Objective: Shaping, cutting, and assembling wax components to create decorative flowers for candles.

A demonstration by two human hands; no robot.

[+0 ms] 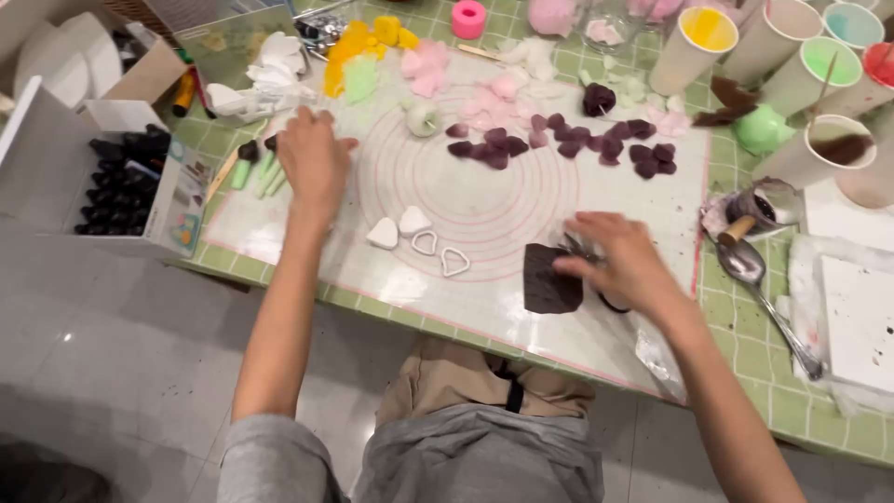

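On the white mat (484,307), flat dark-purple clay sheet (549,279) under pinching right hand (619,261).

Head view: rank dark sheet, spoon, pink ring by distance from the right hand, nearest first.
From the right hand:
1. Dark sheet: on the mat, under the fingertips on the hand's left.
2. Spoon: on the green checked cloth, off the mat to the hand's right.
3. Pink ring: at the far edge of the table, farthest.

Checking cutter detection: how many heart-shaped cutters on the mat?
4. Two solid white ones lie side by side below the left hand; two outline ones lie to their right, near the dark sheet.
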